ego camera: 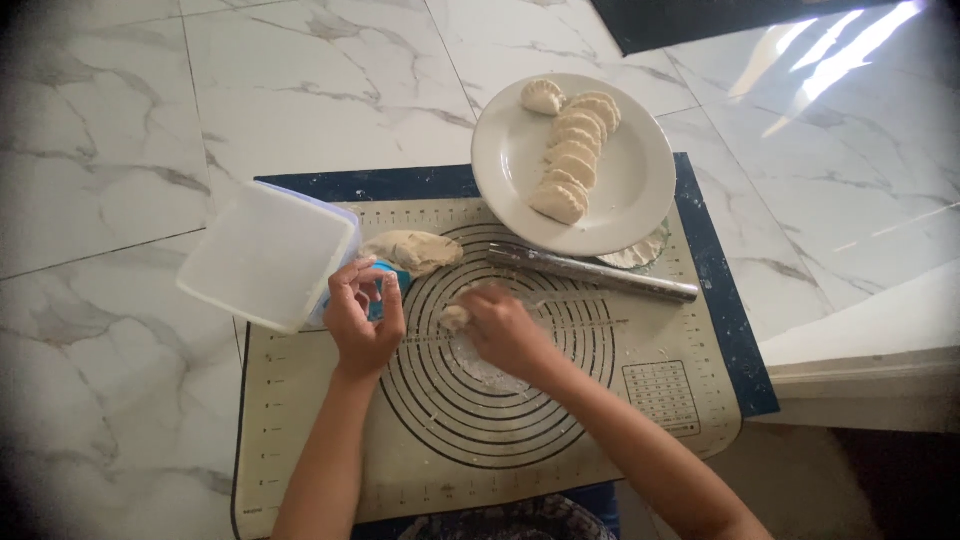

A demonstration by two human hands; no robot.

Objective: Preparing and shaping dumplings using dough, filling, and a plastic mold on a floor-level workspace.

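Observation:
A beige baking mat (310, 440) with dark ring markings lies on the marble floor. My left hand (361, 320) rests at the mat's left side with its fingers closed around a small blue tool (383, 300). My right hand (507, 332) is over the rings, closed on a small piece of dough (455, 317). A flat lump of dough (412, 250) lies just beyond my left hand. Further back, a white plate (625, 190) carries several folded dumplings (570, 160). A metal rolling pin (592, 271) lies across the mat below the plate.
A translucent plastic container (268, 255) with a blue rim sits tilted at the mat's left edge, close to my left hand. A thin dough round (640, 255) peeks out under the plate. White marble floor tiles (100, 200) surround the mat.

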